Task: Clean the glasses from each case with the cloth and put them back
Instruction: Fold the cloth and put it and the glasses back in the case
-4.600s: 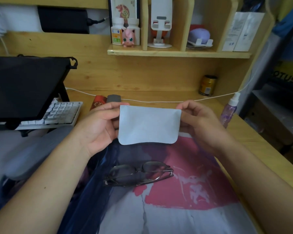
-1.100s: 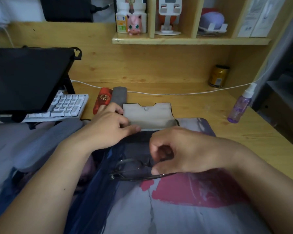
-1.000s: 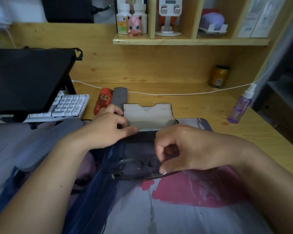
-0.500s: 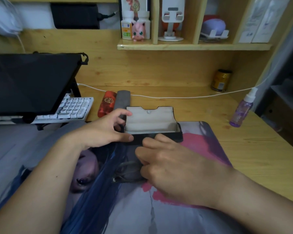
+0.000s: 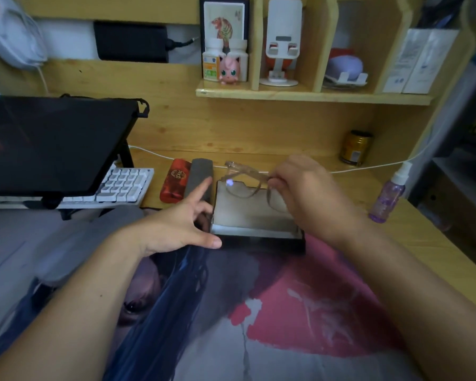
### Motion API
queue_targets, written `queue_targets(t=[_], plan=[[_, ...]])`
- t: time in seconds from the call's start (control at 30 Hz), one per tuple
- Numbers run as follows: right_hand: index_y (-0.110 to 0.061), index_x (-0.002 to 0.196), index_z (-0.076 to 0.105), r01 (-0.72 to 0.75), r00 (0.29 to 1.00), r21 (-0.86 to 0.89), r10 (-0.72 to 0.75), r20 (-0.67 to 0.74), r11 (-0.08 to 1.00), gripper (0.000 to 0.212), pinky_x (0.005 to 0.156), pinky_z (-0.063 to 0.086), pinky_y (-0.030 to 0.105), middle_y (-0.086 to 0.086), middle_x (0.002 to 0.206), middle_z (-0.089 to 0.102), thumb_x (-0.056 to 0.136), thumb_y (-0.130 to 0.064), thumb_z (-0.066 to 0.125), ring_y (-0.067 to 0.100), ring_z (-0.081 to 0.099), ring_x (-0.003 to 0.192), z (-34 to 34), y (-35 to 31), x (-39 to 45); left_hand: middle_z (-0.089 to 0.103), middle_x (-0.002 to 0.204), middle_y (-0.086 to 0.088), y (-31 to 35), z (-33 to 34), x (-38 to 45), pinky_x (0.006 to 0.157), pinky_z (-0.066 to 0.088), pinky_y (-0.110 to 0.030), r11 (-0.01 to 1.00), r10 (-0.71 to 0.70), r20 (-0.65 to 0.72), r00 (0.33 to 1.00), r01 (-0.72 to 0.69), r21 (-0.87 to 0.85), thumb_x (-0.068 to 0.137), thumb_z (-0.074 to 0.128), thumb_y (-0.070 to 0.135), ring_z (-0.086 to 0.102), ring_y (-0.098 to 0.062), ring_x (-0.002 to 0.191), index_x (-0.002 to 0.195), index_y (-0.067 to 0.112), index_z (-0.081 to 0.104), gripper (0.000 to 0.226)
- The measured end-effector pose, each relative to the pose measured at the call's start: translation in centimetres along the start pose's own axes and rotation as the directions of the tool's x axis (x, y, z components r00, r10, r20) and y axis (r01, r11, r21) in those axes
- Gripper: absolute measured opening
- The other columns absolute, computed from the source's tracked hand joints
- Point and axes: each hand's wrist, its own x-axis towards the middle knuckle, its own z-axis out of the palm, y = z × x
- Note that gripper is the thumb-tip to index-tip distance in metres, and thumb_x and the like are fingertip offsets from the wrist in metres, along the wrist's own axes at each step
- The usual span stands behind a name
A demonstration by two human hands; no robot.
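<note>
Glasses (image 5: 245,180) blurred above open case (image 5: 254,215)

No wording comes through legibly: the round gold emblem on the red case (image 5: 176,180) and the labels on the white bottles (image 5: 211,61) are too blurred to make out.

Wooden desk (image 5: 412,232), printed mat (image 5: 286,325) on it. Dark monitor (image 5: 52,144) at left over white keyboard (image 5: 121,185). Purple spray bottle (image 5: 388,196) and gold can (image 5: 355,147) at right. Pink figurine (image 5: 229,70) on shelf (image 5: 313,97).
</note>
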Motion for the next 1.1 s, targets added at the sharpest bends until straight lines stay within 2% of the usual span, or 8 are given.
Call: queue_targets(t=[0.17,0.3,0.4,0.53,0.7,0.83,1.0,1.1], plan=[[-0.012,0.089,0.065,0.14,0.985,-0.149,-0.123,0.118,0.979,0.023,0.072,0.047,0.045,0.009,0.087,0.057,0.098,-0.022,0.046,0.034,0.053,0.084,3.2,-1.8,-0.9,0.046,0.147,-0.002,-0.2,-0.1,0.1,0.092,0.036,-0.004,1.0,-0.026,-0.011,1.0,0.026,-0.006,0.077,0.086,0.01,0.049,-0.009,0.13,0.153,0.056,-0.012,0.133],[-0.017,0.085,0.062,0.184,0.972,-0.181,-0.152,0.177,0.966,0.008,0.069,0.048,0.042,0.005,0.083,0.056,0.092,-0.013,0.063,0.03,0.05,0.079,3.0,-0.3,-1.7,0.055,0.12,0.017,-0.2,-0.2,0.2,0.079,0.041,-0.003,0.999,-0.027,-0.023,0.999,0.028,0.034,0.079,0.085,0.012,0.06,-0.005,0.1,0.152,0.056,-0.013,0.13],[-0.018,0.089,0.064,0.191,0.949,-0.083,-0.163,0.268,0.978,0.009,0.071,0.047,0.04,0.004,0.086,0.059,0.095,-0.017,0.057,0.029,0.052,0.081,2.4,0.0,-1.7,0.053,0.117,0.019,-0.3,-0.2,0.4,0.076,0.042,-0.001,0.999,-0.029,-0.016,0.999,0.03,0.024,0.079,0.085,0.011,0.06,-0.004,0.101,0.151,0.058,-0.013,0.13],[-0.018,0.085,0.063,0.113,0.892,0.014,-0.107,0.439,0.994,0.013,0.08,0.047,0.045,0.002,0.089,0.062,0.095,-0.013,0.054,0.027,0.054,0.087,2.4,0.0,-0.4,0.057,0.124,0.011,-0.6,-0.3,0.5,0.082,0.041,-0.005,0.999,-0.027,-0.023,0.999,0.027,0.021,0.078,0.086,0.011,0.061,-0.018,0.119,0.151,0.06,-0.009,0.13],[-0.023,0.088,0.063,-0.166,0.772,0.197,0.003,0.635,0.966,0.024,0.073,0.039,0.019,-0.014,0.081,0.059,0.104,-0.018,0.047,0.004,0.054,0.078,2.0,-0.1,0.2,0.051,0.138,0.01,-0.9,-0.3,0.8,0.085,0.036,-0.007,0.999,-0.008,-0.012,1.0,0.008,0.034,0.077,0.087,0.015,0.054,0.004,0.111,0.149,0.065,-0.007,0.129],[-0.028,0.086,0.068,-0.254,0.783,0.214,0.071,0.618,0.943,0.026,0.074,0.04,0.018,-0.016,0.082,0.062,0.103,-0.022,0.049,0.001,0.056,0.08,2.5,-0.1,0.3,0.035,0.151,0.017,-1.0,-0.2,0.7,0.09,0.037,-0.013,0.999,0.034,-0.006,0.999,-0.034,0.004,0.077,0.087,0.011,0.046,0.007,0.123,0.146,0.069,-0.003,0.128],[-0.029,0.112,0.068,-0.083,0.903,0.174,0.0,0.429,0.981,0.019,0.085,0.045,0.027,-0.01,0.1,0.063,0.093,-0.029,0.066,0.007,0.052,0.093,2.2,0.2,-0.8,0.031,0.152,0.022,-0.9,-0.1,0.8,0.089,0.039,-0.015,0.997,0.072,-0.018,0.997,-0.072,0.009,0.076,0.087,0.008,0.049,0.003,0.124,0.148,0.067,0.0,0.127],[-0.033,0.108,0.07,0.005,0.906,0.076,-0.036,0.423,0.997,0.022,0.082,0.051,0.035,-0.01,0.101,0.069,0.09,-0.022,0.064,0.014,0.06,0.096,2.1,0.4,-1.3,0.031,0.149,0.021,-0.9,0.0,0.7,0.086,0.04,-0.012,0.997,0.079,-0.016,0.997,-0.079,-0.003,0.076,0.085,0.004,0.05,0.007,0.121,0.151,0.063,0.001,0.127]])
